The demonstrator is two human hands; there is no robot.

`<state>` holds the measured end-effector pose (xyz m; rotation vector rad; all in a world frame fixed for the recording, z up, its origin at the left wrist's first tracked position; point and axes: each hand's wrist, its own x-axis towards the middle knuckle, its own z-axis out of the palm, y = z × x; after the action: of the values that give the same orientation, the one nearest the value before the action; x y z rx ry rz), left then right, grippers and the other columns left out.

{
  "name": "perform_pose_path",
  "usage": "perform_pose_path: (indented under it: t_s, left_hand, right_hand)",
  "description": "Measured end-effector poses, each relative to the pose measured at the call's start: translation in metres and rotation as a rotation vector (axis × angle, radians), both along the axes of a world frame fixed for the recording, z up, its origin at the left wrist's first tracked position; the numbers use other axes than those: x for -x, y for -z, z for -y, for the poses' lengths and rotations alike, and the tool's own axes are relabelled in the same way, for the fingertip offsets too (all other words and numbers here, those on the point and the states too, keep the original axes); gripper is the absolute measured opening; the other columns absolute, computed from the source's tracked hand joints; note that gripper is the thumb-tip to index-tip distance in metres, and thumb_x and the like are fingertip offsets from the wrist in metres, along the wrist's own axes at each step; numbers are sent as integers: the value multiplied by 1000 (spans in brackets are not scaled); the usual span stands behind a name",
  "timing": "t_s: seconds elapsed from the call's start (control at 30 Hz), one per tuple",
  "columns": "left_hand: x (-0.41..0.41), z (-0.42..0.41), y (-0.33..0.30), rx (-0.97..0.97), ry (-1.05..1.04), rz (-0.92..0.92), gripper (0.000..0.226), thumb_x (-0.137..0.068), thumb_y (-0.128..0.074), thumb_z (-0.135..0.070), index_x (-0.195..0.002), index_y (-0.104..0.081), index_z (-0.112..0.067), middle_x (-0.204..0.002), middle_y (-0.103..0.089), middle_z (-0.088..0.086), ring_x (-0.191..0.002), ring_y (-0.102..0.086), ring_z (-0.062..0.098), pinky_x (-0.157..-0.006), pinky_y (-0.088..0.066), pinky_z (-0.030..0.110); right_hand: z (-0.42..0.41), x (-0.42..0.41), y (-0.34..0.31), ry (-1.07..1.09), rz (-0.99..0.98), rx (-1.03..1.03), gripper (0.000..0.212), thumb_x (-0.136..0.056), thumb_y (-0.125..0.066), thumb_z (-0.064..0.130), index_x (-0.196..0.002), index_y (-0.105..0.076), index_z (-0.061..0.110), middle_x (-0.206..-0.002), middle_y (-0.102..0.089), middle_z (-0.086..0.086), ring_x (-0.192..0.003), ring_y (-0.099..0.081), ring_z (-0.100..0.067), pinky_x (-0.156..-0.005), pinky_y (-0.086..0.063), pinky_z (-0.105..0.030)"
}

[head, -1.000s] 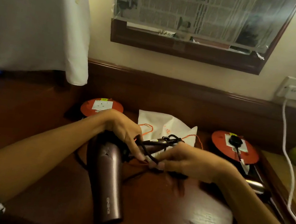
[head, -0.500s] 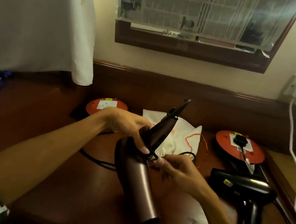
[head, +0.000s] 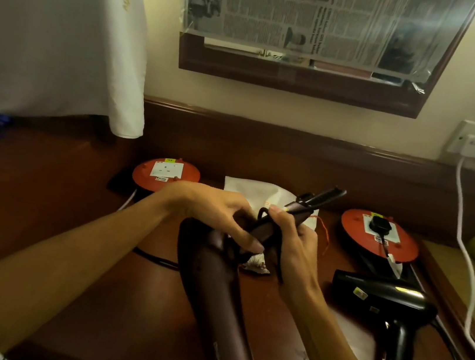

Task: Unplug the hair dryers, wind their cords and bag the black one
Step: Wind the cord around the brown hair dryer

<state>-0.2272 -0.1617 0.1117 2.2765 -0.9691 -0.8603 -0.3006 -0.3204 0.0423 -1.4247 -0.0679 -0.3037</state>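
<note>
Starting at your left, the white garment (head: 61, 30) hanging over the desk (head: 55, 214) carries gold lettering down its edge, too skewed to read beyond a few letters. The left orange cord reel (head: 166, 176) has a white socket label with small print you can't make out, and nothing plugged into it. Your left hand (head: 212, 213) is wrapped around the top of the maroon hair dryer (head: 208, 286), fingers closed over the joint where the handle (head: 296, 213) meets the body; faint lettering near the nozzle is not legible. Your right hand (head: 290, 249) is clamped on that handle with loops of black cord (head: 278, 257) pinned under the thumb. The likely slip is here: ease either hand and the loops may spring loose, and the trailing cord on the desk could snag as you wind. The white drawstring bag (head: 252, 193) lies flat behind your hands. Further right, the black hair dryer (head: 381, 300) lies on the desk with a yellow sticker, unread, and its plug (head: 379, 224) looks to be seated in the right orange cord reel (head: 376, 234), so pulling that dryer toward the bag would drag the reel. A white cable (head: 464, 238) hangs from the wall socket (head: 473, 139).
</note>
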Motion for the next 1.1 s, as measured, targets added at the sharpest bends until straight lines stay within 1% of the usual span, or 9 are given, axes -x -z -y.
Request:
perform_pose_path:
  t_s: [0.07,0.17,0.33,0.43,0.53,0.6,0.73,0.93,1.1]
  left_hand:
    - [8,6,8,-115,14,236,56,-77,-77,-67,-112,-70,-25,-104,-75,-6,-95,-72,12,-94,-57,36]
    - [20,10,19,-274,-20,648,71,-68,-60,-90,-105,-68,-30,-92,-71,-14,-92,-63,4,-125,-19,46]
    - [36,7,20,-281,-72,949,60,-88,-46,-80,-111,-61,-27,-96,-68,-13,-102,-64,6,-122,18,61]
    - [32,4,15,-167,-34,818,50,-93,-47,-73,-104,-57,-26,-80,-62,-13,-79,-58,2,-127,-9,53]
    - [24,-2,9,-91,28,697,50,-92,-47,-74,-99,-58,-26,-76,-60,-8,-69,-57,10,-96,-50,47]
    - [20,-3,2,-92,63,637,48,-95,-51,-68,-105,-62,-23,-81,-66,-3,-70,-61,15,-79,-54,45]
    - [13,-9,-16,-59,39,328,45,-93,-61,-62,-104,-68,-19,-93,-73,5,-80,-70,18,-81,-59,45]
    - [3,-16,-35,-39,-30,150,40,-93,-70,-47,-105,-73,-9,-95,-76,10,-79,-74,22,-74,-59,31]
    - [15,-8,-29,-85,-9,162,84,-89,-74,-50,-158,-30,-31,-147,-54,-9,-122,-64,13,-106,-51,33]
  right_hand:
    - [-2,1,-1,66,3,-26,42,-75,-71,51,-74,-71,9,-74,-71,-20,-66,-66,-38,-61,-53,-47]
    - [-3,3,0,104,44,4,38,-74,-67,53,-68,-66,15,-66,-66,-8,-62,-63,-21,-59,-50,-37]
    - [-1,6,-5,154,43,-35,37,-77,-66,53,-64,-68,18,-71,-63,-24,-62,-52,-45,-61,-47,-50]
    - [-1,5,-11,157,31,-81,50,-78,-68,52,-67,-62,4,-68,-56,-26,-56,-47,-42,-55,-45,-46]
    - [5,8,-15,124,-16,-78,47,-87,-68,46,-67,-58,4,-56,-46,-15,-40,-36,-23,-39,-32,-26]
    - [10,11,-23,34,-97,-32,48,-90,-65,49,-71,-59,5,-51,-42,-12,-36,-32,-17,-36,-27,-26]
    - [29,20,-37,-214,-155,247,64,-96,-45,59,-80,-69,2,-51,-55,-19,-40,-44,-23,-41,-36,-25]
    - [40,46,-7,-480,-13,381,45,-107,-33,33,-86,-63,5,-55,-48,-1,-48,-40,-12,-52,-36,-22]
    - [51,36,-21,-603,-122,818,39,-103,-43,47,-72,-59,28,-60,-49,14,-55,-41,-1,-58,-34,-22]
